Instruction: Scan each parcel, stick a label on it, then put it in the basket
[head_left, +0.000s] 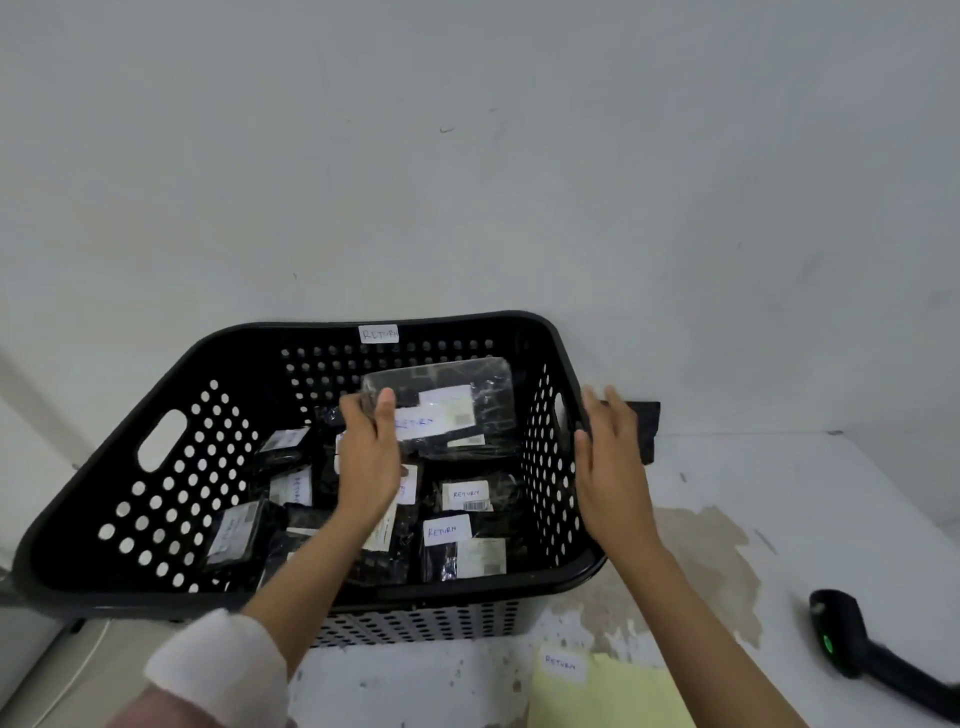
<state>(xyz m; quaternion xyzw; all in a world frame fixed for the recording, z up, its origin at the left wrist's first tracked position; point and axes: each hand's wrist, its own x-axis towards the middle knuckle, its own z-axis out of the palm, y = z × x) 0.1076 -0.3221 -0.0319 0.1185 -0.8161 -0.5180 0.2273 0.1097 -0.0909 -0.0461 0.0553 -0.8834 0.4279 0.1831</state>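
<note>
Fingers of your left hand (370, 451) pinch labelled parcel (447, 405) over basket (156, 364) interior. Right hand (610, 441), fingers straight, rests beside basket's right rim. Lower parcel flat onto pile inside, then let go.

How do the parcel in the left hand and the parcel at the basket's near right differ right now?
The held parcel is up above the pile, pinched at its edge by the left hand; the near-right parcel lies loose in the basket. The held one looks larger. Both are dark, plastic-wrapped, with a handwritten RETURN label.
</note>
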